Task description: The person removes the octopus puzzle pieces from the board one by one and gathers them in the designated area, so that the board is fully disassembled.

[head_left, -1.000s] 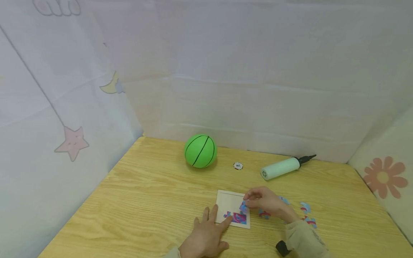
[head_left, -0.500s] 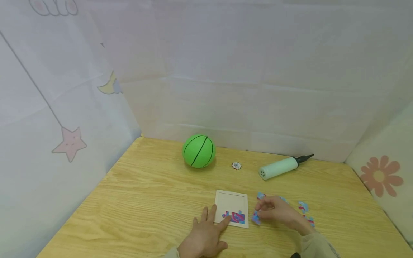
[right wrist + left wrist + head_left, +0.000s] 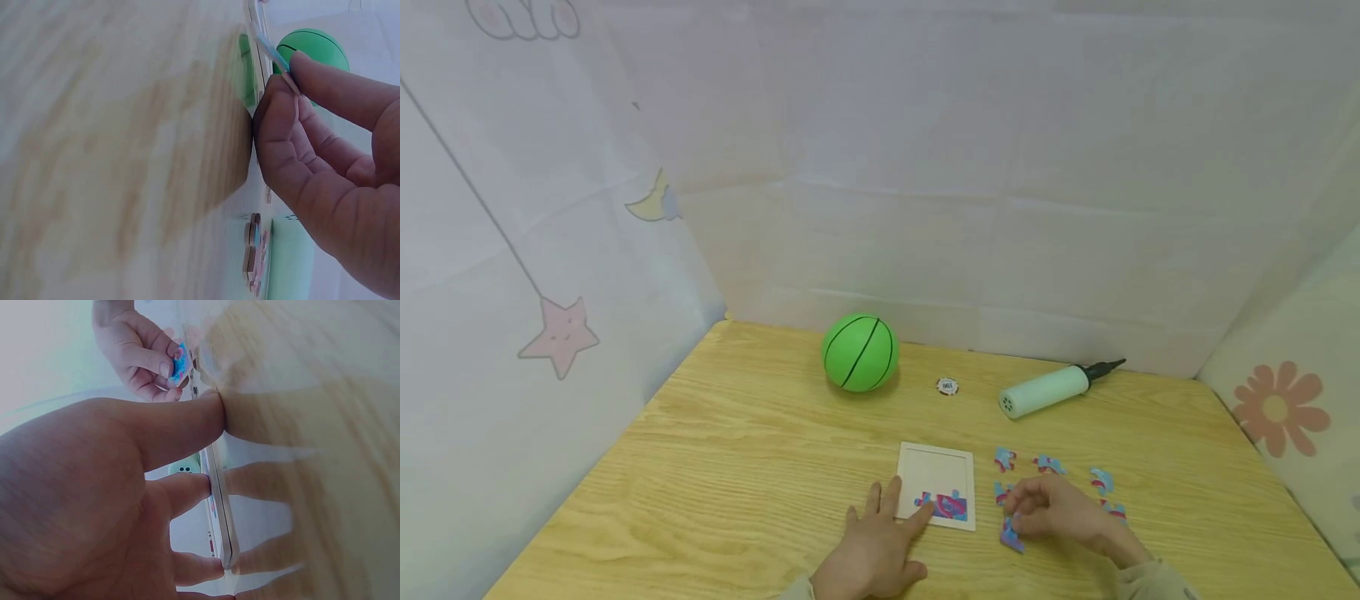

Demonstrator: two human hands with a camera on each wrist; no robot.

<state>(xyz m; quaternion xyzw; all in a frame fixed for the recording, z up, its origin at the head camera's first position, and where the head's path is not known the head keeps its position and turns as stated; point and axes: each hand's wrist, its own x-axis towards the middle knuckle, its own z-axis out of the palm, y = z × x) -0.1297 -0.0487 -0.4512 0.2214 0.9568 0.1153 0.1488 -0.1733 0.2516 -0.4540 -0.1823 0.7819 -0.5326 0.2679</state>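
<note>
My left hand (image 3: 874,546) lies with spread, straight fingers at the lower left of a pale puzzle tray (image 3: 972,483), its index fingertip on the joined pieces (image 3: 951,505) along the tray's bottom edge. To the right of the tray, my right hand (image 3: 1063,512) pinches a blue and purple jigsaw piece (image 3: 1011,535) between thumb and fingers. In the right wrist view this piece (image 3: 272,52) is tilted, one edge up off the table. The left wrist view shows the same piece (image 3: 180,365) in the pinch, beyond my left thumb.
Loose jigsaw pieces surround the right hand: one piece (image 3: 1004,458) behind it, another piece (image 3: 1048,464) further right, and a curved piece (image 3: 1102,480) at the far right. Towards the back are a green ball (image 3: 860,352), a poker chip (image 3: 947,386) and a pale green hand pump (image 3: 1045,392).
My right hand has carried its jigsaw piece from over the tray to the right and nearer the table's front. The left hand stays in place at the tray.
</note>
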